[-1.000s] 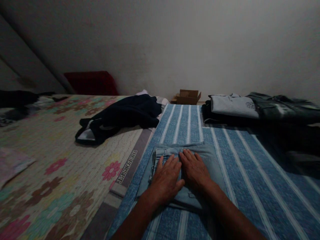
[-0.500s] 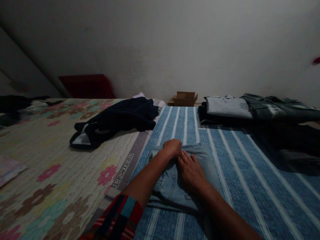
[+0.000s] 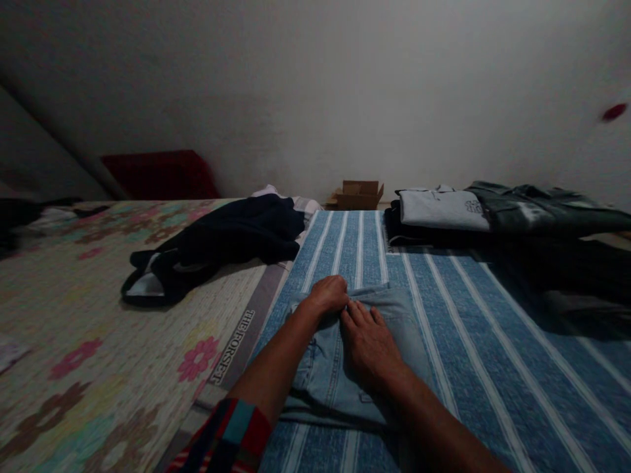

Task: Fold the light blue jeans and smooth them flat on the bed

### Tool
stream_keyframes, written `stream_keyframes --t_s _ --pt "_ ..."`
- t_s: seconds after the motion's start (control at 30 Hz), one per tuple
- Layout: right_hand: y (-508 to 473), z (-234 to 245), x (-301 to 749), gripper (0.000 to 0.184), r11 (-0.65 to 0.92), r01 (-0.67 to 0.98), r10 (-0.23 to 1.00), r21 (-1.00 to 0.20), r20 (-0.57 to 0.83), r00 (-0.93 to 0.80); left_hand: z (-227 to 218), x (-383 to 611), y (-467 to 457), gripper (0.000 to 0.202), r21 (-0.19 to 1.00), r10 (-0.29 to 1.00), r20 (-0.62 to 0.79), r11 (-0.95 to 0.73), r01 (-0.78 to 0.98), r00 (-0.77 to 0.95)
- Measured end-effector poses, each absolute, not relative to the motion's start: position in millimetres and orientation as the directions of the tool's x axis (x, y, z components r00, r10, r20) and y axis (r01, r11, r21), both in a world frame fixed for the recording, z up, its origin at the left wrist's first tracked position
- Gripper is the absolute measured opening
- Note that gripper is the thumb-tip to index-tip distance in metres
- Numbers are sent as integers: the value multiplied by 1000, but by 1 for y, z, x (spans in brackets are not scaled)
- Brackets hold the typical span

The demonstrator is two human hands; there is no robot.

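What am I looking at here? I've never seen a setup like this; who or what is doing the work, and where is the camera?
There is no machine: these are a person's two bare hands. Every picture comes from one camera worn on the head, looking forward and down.

The right hand lies flat on a folded light-blue denim garment. The left hand is curled at its far edge; whether its fingers pinch the cloth is hidden.

The denim lies on a blue striped cover. Farther back on the right are a grey garment and a dark green one. To the left, a dark navy garment lies mostly on a floral cover.
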State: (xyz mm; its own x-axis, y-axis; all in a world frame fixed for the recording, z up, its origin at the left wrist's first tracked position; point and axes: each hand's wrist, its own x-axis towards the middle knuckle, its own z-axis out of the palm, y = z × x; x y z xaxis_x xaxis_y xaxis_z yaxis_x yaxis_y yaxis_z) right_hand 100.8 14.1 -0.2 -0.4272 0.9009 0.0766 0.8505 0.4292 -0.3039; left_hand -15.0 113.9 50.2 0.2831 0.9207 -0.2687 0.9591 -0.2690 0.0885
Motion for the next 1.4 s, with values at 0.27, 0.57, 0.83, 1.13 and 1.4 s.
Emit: stream_keyframes --t_s 0.27,0.57,0.83,1.13,1.4 --pt "12 2 101 53 427 848 902 -315 85 -423 49 -15 113 17 87 915 -277 -281 956 294" --pt "13 2 100 51 422 852 905 -310 81 -419 47 -15 108 17 58 905 -241 -347 936 350" --pt "13 -1 101 49 435 846 900 -308 118 -419 43 -19 106 14 54 902 -203 -378 924 381" --pt "13 0 100 51 431 847 901 -312 102 -421 37 -22 105 15 80 893 -176 -407 910 414" --pt "13 1 101 52 431 850 901 -302 102 -421 43 -24 106 16 101 897 -182 -390 915 403"
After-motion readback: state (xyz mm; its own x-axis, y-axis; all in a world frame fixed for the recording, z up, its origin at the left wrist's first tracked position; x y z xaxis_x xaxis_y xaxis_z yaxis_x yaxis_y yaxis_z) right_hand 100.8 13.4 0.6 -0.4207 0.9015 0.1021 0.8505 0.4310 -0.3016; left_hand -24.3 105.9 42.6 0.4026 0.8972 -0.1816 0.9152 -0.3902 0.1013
